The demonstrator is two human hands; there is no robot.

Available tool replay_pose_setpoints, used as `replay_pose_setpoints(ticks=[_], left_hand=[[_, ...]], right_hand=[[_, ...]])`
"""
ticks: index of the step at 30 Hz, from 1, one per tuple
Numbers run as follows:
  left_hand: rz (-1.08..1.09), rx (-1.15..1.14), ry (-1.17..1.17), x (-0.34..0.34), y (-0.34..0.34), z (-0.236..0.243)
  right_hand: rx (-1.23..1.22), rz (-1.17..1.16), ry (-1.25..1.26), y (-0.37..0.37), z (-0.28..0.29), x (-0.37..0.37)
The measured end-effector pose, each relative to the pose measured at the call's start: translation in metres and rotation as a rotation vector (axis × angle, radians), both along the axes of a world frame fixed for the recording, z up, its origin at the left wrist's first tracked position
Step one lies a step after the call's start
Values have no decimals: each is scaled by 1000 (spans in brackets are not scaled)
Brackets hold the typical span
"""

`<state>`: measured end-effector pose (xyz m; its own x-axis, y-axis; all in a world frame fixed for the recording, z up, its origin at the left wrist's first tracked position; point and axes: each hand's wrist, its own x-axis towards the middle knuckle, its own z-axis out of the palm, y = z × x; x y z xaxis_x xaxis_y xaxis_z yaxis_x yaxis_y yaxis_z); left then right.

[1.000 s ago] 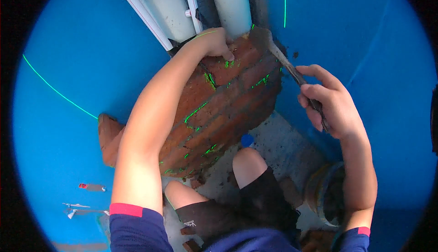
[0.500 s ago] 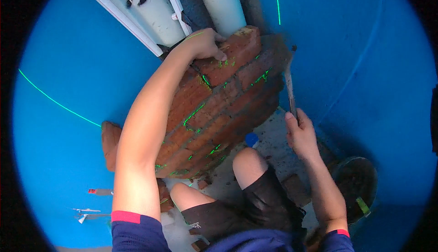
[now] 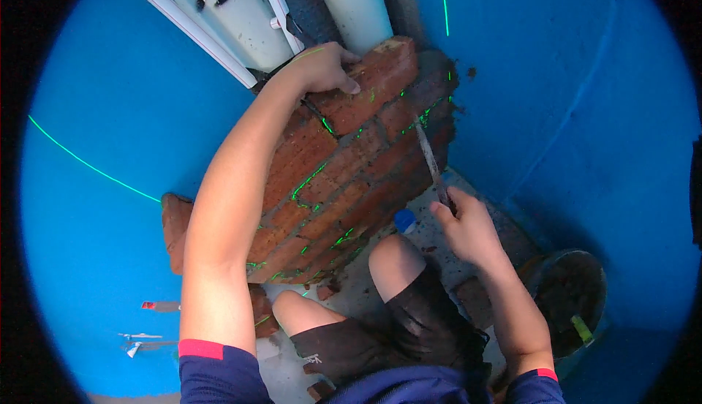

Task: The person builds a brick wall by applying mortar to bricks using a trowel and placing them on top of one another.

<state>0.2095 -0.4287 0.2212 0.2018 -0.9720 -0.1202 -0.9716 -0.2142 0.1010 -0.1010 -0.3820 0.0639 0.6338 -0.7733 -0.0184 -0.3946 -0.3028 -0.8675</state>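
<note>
A low wall of red bricks (image 3: 322,163) with grey mortar joints rises in front of my knees. At its top my left hand (image 3: 325,69) grips the uppermost brick (image 3: 384,68), thumb on the near face and the other fingers partly hidden over the top. My right hand (image 3: 468,225) is closed around the handle of a trowel (image 3: 430,149), its narrow blade seen nearly edge-on. The blade's tip lies over the mortar joints near the wall's right end; whether it touches cannot be told.
Pale pipes (image 3: 351,2) run behind the wall. At the lower right stands a dark bucket (image 3: 599,280). A loose brick (image 3: 175,225) sits at the left, and a blue cap (image 3: 404,220) is near my knee. Green laser lines cross the blue walls (image 3: 556,53) and the bricks.
My right hand has brought the trowel left, from beside the wall's right end to over its brick face. My left hand stays on the top brick.
</note>
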Motion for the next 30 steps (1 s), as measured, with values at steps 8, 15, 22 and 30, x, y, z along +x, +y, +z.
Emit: replay_pose_setpoints(ticks=[8,15,22,30], left_hand=[[-23,0,-26,-5,1,2],[-21,0,-22,-4,2,3],[-14,-65,-35,-18,19,9],[-58,-825,33,-41,147,-5]], right_hand=[[377,178,-114,32,23,-5],[529,298,-192,71,33,2],[899,293,-391,68,44,-24],[499,163,-318,79,48,-17]])
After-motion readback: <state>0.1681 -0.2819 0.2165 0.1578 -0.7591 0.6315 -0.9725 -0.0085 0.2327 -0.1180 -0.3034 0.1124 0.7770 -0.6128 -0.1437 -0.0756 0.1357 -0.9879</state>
